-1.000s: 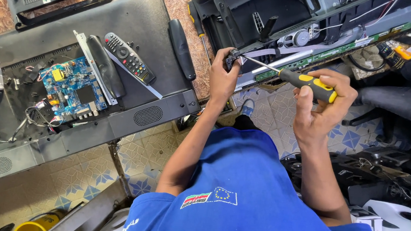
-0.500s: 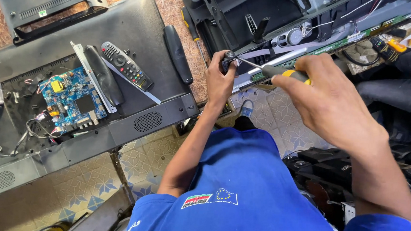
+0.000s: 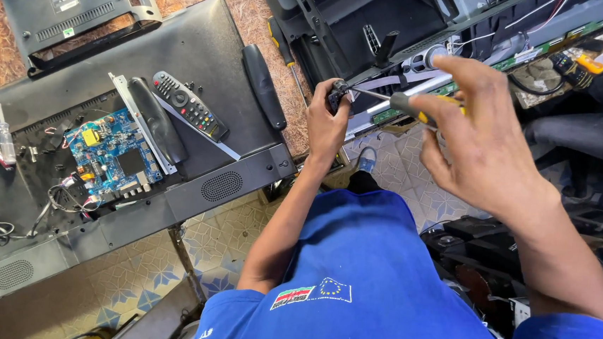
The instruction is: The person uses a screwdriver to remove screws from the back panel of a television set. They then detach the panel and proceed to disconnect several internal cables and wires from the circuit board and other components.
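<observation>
My left hand (image 3: pixel 328 118) grips a small black part (image 3: pixel 337 94) at the edge of an opened television chassis (image 3: pixel 367 32). My right hand (image 3: pixel 477 139) is wrapped around a screwdriver (image 3: pixel 408 106) with a black and yellow handle. Its thin metal shaft points left and its tip touches the black part in my left hand. My blue shirt (image 3: pixel 371 288) fills the lower middle of the view.
To the left lies a black television back (image 3: pixel 182 48) with an exposed blue circuit board (image 3: pixel 108 152), loose wires, a remote control (image 3: pixel 189 105) and two black stand feet (image 3: pixel 263 85). Another screwdriver (image 3: pixel 282 44) rests beside it. A patterned tile floor (image 3: pixel 226 235) lies below.
My right hand has swung up and left over the screwdriver handle, now covering most of it. The view has shifted closer. My left hand stays on the black part.
</observation>
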